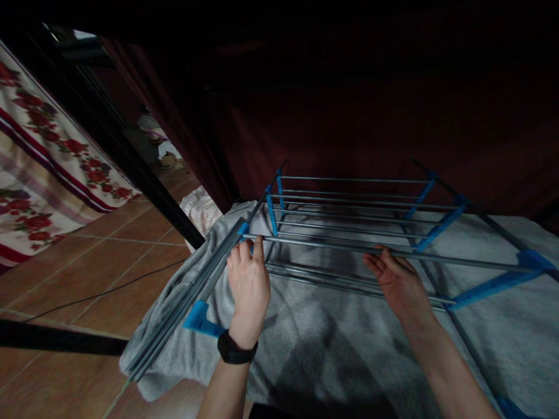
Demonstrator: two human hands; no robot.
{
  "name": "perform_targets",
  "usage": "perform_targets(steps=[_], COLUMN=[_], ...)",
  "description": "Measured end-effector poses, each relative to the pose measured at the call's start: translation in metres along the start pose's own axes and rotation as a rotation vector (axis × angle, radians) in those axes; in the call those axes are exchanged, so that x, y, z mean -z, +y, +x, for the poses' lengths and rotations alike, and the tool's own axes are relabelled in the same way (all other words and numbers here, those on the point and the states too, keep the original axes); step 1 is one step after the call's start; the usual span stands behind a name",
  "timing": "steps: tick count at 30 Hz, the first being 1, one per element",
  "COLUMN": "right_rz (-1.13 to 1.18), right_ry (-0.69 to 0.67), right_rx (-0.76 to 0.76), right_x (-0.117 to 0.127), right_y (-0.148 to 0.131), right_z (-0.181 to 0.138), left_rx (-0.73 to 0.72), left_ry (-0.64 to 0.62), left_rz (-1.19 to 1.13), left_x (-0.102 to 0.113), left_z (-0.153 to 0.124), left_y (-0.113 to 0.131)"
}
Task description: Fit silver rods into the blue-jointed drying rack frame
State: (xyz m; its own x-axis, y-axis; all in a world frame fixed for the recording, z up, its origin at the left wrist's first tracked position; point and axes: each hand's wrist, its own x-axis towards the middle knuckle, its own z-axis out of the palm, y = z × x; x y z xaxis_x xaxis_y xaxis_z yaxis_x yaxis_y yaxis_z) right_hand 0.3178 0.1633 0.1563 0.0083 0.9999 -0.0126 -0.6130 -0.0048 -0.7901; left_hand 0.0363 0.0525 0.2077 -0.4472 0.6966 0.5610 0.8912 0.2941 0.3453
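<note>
A metal rack (349,227) with grey rods and blue plastic connectors stands over a grey blanket (305,337). My left hand (248,282), with a black watch on the wrist, has its fingers curled over the front rod near the left blue connector. My right hand (397,279) is at the same rod further right, fingers stretched out with the thumb touching the rod.
A brown tiled floor (109,244) lies to the left, crossed by a thin black cable. A flowered cloth (39,174) hangs at far left beside a dark frame (109,134). A dark red curtain (349,105) fills the background.
</note>
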Motion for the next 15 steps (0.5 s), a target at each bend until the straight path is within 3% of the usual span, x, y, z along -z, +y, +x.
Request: perform_targets(steps=[8, 15], right_rz=[-0.013, -0.031], right_ry=[-0.015, 0.007], right_rx=[0.003, -0.015], right_x=[0.003, 0.003], right_y=[0.002, 0.001], right_z=[0.000, -0.001], left_rx=[0.084, 0.274], left_ry=[-0.021, 0.149], left_rz=[-0.185, -0.424], left_x=[-0.019, -0.032], left_z=[-0.015, -0.018], left_y=[-0.008, -0.021])
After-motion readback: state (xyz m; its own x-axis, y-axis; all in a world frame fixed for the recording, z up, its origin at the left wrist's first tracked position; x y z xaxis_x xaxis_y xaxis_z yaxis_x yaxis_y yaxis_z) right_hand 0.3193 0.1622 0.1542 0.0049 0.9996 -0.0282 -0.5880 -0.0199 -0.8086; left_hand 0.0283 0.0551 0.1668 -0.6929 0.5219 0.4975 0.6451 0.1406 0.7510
